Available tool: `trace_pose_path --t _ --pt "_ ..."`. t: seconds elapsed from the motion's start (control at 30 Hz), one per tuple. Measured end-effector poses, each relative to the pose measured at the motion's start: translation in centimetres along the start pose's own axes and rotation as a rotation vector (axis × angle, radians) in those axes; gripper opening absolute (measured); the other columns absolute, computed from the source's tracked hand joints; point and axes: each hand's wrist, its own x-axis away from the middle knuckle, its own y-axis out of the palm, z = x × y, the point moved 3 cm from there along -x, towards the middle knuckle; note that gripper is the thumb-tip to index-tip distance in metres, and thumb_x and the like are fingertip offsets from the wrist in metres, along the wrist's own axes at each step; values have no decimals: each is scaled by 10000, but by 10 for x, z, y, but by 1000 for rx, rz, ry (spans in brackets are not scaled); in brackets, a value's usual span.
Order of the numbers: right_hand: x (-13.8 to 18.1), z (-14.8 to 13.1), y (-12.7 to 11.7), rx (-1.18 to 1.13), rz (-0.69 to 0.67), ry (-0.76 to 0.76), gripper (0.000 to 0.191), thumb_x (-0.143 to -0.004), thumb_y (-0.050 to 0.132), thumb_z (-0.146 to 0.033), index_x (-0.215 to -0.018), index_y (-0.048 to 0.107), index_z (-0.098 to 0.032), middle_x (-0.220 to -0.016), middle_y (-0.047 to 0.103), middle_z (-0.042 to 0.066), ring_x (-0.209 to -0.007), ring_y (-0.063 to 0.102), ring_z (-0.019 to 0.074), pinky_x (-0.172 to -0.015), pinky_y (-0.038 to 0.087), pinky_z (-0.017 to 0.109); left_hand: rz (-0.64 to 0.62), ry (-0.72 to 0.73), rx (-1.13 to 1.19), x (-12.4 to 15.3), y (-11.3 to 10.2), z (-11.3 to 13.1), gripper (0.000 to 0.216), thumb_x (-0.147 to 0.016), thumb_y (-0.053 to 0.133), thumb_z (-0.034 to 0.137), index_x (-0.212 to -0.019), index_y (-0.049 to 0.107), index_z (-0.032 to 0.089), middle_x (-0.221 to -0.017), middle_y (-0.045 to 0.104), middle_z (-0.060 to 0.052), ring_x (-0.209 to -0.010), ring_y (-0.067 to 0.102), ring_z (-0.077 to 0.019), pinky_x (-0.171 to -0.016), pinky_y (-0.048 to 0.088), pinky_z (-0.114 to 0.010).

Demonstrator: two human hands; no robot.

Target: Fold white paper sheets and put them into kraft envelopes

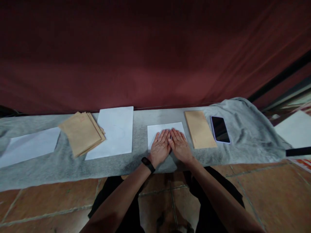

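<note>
Left hand (160,147) and right hand (181,147) lie flat, gripping nothing, on small white sheet (153,130) beside brown envelope (199,129); sheet looks folded, pressing seemingly unfinished, larger sheet (119,131) apparently unfolded.

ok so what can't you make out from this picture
All in the head view:
- much of the white sheet: hidden under the left hand and right hand
- part of the big paper: covered by brown envelopes
- print on the brown envelopes: too small to read
- end of the far-left paper: cut off by the left edge
</note>
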Motion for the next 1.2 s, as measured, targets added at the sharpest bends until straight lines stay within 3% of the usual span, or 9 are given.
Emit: trace_pose_path --t 0.17,0.4,0.57,0.83,1.0,1.2 --pt "2 3 4 61 55 16 565 -1092 292 -403 -1591 380 -154 -1657 351 121 -1542 316 272 -1252 260 497 20 -6 -4 2 -2 -13 560 -1040 335 289 -1570 381 116 -1654 361 -136 -1567 257 -237 -1290 204 -481" --pt "-4 8 3 76 116 85 556 -1078 321 -337 -1570 400 -91 -1624 386 192 -1508 377 314 -1217 305 535 75 -136 -60 -1 -7 -35 579 -1046 360 340 -1570 377 96 -1657 335 -169 -1569 246 -275 -1284 187 -510" --pt "-23 6 0 52 53 101 553 -1084 289 -330 -1531 452 -48 -1612 413 185 -1512 373 294 -1237 295 501 102 -135 -76 -6 -6 -29 568 -1045 366 343 -1569 394 123 -1665 325 -153 -1576 220 -291 -1284 150 -553" --pt "-39 -10 14 34 5 45 519 -1099 303 -359 -1501 521 -115 -1607 441 120 -1509 380 265 -1268 239 469 -4 -60 -149 -11 5 -23 564 -1028 307 224 -1570 383 86 -1658 348 -129 -1569 244 -271 -1285 205 -526" --pt "-37 0 17 69 86 115 532 -1090 361 -377 -1535 471 -107 -1623 396 164 -1515 368 287 -1251 257 485 18 -88 -238 -9 1 -26 547 -1058 305 293 -1579 391 149 -1671 328 -108 -1571 241 -275 -1285 201 -522" --pt "-33 12 17 131 134 166 627 -1079 381 -431 -1553 404 -22 -1621 356 248 -1518 355 341 -1231 288 526 69 -166 -266 -6 -2 -36 627 -1054 372 467 -1581 384 129 -1668 310 -171 -1566 247 -319 -1263 241 -525"
